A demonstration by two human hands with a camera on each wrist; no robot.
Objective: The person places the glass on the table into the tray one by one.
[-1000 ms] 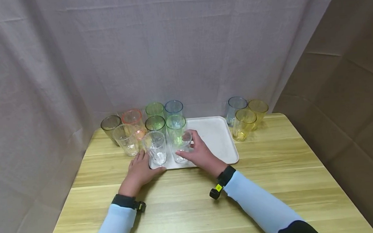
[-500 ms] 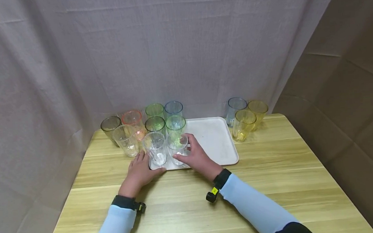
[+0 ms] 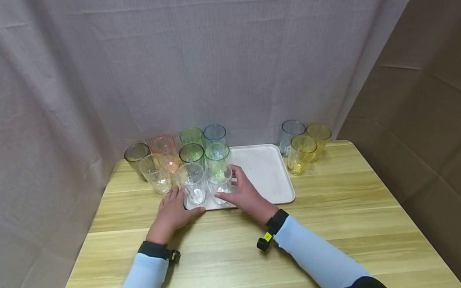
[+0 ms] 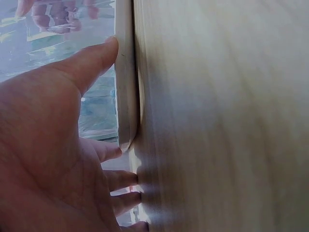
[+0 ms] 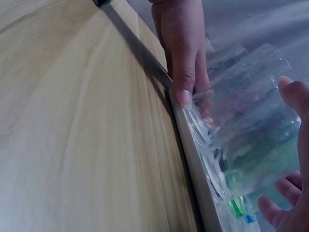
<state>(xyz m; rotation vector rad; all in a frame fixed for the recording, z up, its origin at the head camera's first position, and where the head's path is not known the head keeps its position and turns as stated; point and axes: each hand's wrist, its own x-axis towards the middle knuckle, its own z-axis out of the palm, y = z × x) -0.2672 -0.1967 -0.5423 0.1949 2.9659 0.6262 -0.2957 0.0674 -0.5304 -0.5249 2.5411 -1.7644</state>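
Two clear drinking glasses stand upright side by side at the front left of a white tray [image 3: 261, 170]. My right hand [image 3: 249, 198] is spread around the right-hand clear glass [image 3: 220, 186], thumb in front and fingers on its right side. In the right wrist view the thumb [image 5: 289, 89] and fingers [image 5: 277, 203] are widely parted beside the glass. My left hand [image 3: 175, 212] lies at the tray's front left corner, close to the left clear glass [image 3: 192, 184]. Its thumb [image 4: 99, 55] touches the front rim; the other fingers extend past the corner.
Behind the clear glasses on the tray stand green-tinted glasses [image 3: 192, 153] and a blue one [image 3: 215, 132]. Left of the tray are a dark glass [image 3: 136, 155], a red-orange one [image 3: 164, 146] and a clear one [image 3: 155, 173]. Yellow glasses [image 3: 301, 155] and a blue glass [image 3: 292, 136] stand to its right.
The right hand and its clear glass shifted slightly left, up beside the other clear glass. Since then the glass has stayed put while the hand has drawn slightly right. The left hand has not moved.
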